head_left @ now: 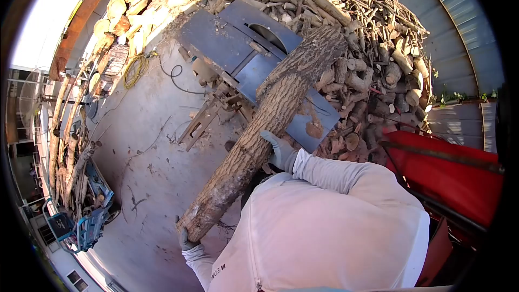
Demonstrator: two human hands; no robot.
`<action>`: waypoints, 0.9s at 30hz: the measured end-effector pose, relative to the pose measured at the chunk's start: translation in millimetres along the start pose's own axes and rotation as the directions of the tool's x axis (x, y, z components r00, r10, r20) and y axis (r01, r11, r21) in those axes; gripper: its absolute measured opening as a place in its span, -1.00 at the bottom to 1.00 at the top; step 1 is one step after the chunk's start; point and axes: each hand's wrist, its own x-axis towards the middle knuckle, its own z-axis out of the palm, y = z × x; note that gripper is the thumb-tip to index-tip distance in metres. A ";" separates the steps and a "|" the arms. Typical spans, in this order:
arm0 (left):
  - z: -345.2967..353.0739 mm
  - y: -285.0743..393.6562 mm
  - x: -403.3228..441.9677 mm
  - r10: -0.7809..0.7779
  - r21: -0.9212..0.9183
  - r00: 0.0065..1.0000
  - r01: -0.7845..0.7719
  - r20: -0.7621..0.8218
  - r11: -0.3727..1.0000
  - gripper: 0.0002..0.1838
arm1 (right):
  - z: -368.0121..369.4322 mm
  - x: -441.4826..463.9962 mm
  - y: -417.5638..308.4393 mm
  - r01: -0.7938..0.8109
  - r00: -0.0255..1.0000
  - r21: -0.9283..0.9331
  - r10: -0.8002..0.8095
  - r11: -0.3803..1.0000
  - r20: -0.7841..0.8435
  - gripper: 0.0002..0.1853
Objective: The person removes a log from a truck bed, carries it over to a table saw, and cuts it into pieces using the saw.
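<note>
The gloved left hand is cupping the lower end of the log, its fingers partly curling round the cut edge and holding it; the gloved right hand is pressing against the log's near side further up, one digit lying on the bark while the others are partly hiding, so how far they are closing cannot be told; the log is slanting away from the person, its far part lying across a blue-grey metal table and its near end jutting out over the concrete floor; a round blade is standing in a slot of the table, just beside the log; beyond, a big heap of cut wood is spreading along a metal wall; a red panel is standing at the right; a yellow cord is lying coiled on the left, and a cart nearby is carrying long branches.
</note>
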 end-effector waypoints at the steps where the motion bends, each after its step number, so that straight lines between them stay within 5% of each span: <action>1: 1.6 3.0 -3.4 -0.019 -0.012 1.000 0.019 -0.007 1.000 0.00 | 6.9 -7.9 -0.5 -0.010 1.000 0.005 0.010 1.000 -0.028 -0.45; 3: -2.8 9.6 -5.0 0.041 0.027 0.999 -0.041 0.017 0.999 -0.01 | 2.7 -5.0 6.2 -0.021 0.998 0.014 0.022 1.000 -0.056 -0.45; 5: -7.1 27.5 -4.9 0.057 0.078 0.998 -0.059 0.023 0.995 -0.06 | -25.0 21.5 24.4 0.134 0.976 -0.161 -0.158 0.978 -0.151 -0.35; 7: -6.6 45.8 -2.0 0.074 0.125 0.997 -0.077 0.031 0.989 -0.10 | -14.1 15.2 20.0 0.063 0.942 -0.297 -0.156 0.953 -0.298 -0.29; 9: 1.1 65.4 0.6 0.080 0.161 0.996 -0.085 0.036 0.983 -0.12 | 51.3 -39.7 -3.5 -0.066 0.938 -0.310 -0.048 0.948 -0.344 -0.47; 15: 31.8 115.0 31.3 -0.232 0.024 0.970 0.234 -0.075 0.972 -0.29 | 2.3 0.0 6.0 -0.019 0.996 -0.033 0.016 0.999 -0.085 -0.23; 17: 39.9 123.0 35.0 -0.258 0.060 0.965 0.261 -0.050 0.964 -0.28 | -14.9 27.3 9.2 -0.075 0.865 0.180 -0.026 0.981 0.502 -0.11; 21: 49.3 129.4 46.6 -0.244 0.030 0.970 0.244 -0.004 0.969 -0.19 | -1.2 44.0 19.8 -0.039 0.813 0.258 -0.119 0.965 0.570 -0.10; 23: 38.4 124.9 54.3 -0.137 0.079 0.989 0.133 0.053 0.988 -0.17 | 25.2 41.6 14.7 0.037 0.905 0.213 -0.123 0.976 0.407 -0.08; 25: 23.9 116.7 74.8 -0.059 0.073 0.995 0.053 0.083 0.996 -0.11 | 38.1 47.0 10.8 0.028 0.893 0.231 -0.128 0.973 0.431 -0.14; 27: 18.1 113.0 89.8 -0.107 -0.002 0.994 0.107 0.018 0.994 -0.07 | 55.7 36.2 3.0 -0.033 0.953 0.187 -0.026 0.982 0.302 -0.21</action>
